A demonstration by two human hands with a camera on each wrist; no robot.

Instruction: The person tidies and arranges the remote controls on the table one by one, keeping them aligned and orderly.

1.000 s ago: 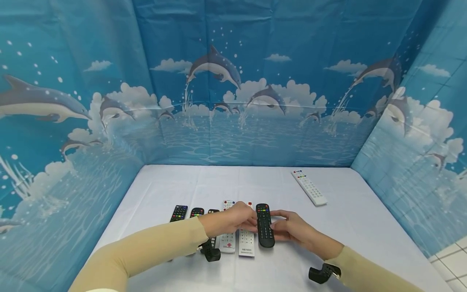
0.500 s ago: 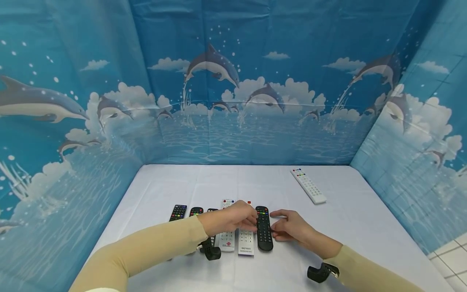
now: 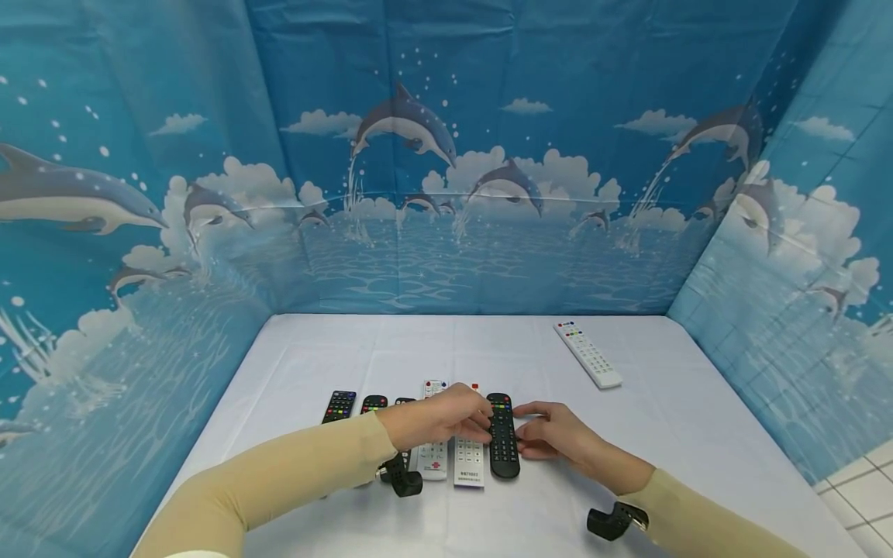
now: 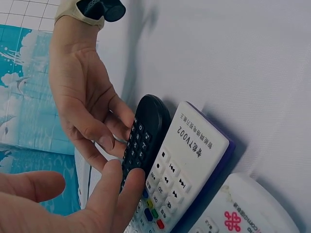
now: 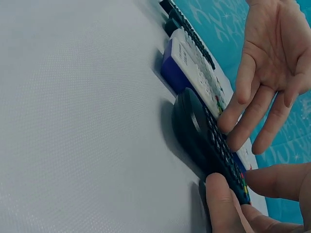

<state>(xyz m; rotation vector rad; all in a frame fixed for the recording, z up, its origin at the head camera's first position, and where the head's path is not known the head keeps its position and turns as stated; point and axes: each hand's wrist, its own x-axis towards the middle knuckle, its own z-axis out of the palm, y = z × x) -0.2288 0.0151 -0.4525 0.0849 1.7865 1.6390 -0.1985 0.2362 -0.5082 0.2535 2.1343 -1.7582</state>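
Note:
A black remote control (image 3: 504, 446) with coloured buttons lies at the right end of a row of remotes, between the two hands. From its left reaches my left hand (image 3: 453, 415), over the white remotes, with loosely extended fingertips (image 4: 133, 187) at the black remote's edge. My right hand (image 3: 561, 434) is on the other side, its fingertips (image 5: 219, 187) at the remote's right edge and its index finger stretched out beyond. Beside it in the row lies a white remote (image 3: 469, 471) with a purple underside, then another white remote (image 3: 433, 465) with a red logo; the left hand partly covers both.
Farther left in the row are three black remotes, the outermost black remote (image 3: 340, 404) among them, partly hidden by the left sleeve (image 3: 300, 465). A separate white remote (image 3: 589, 356) lies slanted at the back right of the white-covered table (image 3: 335, 341). Dolphin-printed curtains (image 3: 446, 256) surround the table.
The black remote has come down and slightly toward the body, into line with the row. The right hand's fingers have loosened at its edge. The left hand has barely moved.

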